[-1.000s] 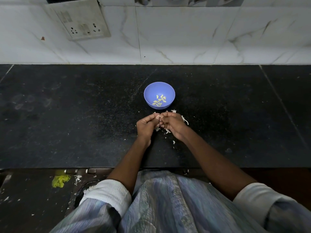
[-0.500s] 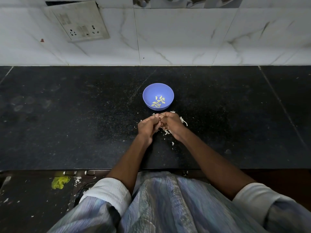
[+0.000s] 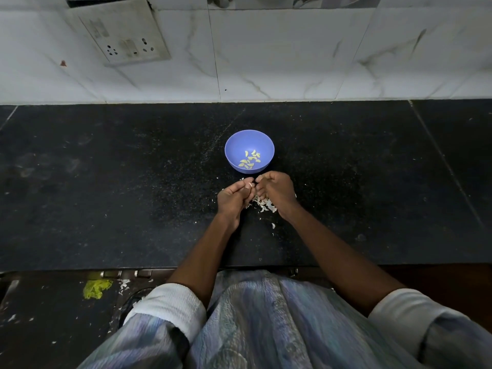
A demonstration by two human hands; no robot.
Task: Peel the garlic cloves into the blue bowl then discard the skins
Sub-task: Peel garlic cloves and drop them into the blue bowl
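A blue bowl (image 3: 249,151) stands mid-counter with several pale peeled garlic cloves (image 3: 249,159) in its bottom. Just in front of it my left hand (image 3: 232,199) pinches a small whitish garlic clove (image 3: 249,185) between thumb and fingertips. My right hand (image 3: 277,191), fingers curled, meets it at the clove from the right. A scatter of white garlic skins (image 3: 263,205) lies on the counter beneath and between both hands, partly hidden by them.
The black stone counter (image 3: 133,182) runs wall to wall, backed by white marble tiles with a socket plate (image 3: 119,33) at upper left. A stray skin (image 3: 273,225) lies nearer the front edge. Below the edge the floor shows a yellow-green scrap (image 3: 96,288).
Both hands have stayed together in front of the bowl, working the clove; the fingertips have parted slightly and the clove now shows at the left thumb.
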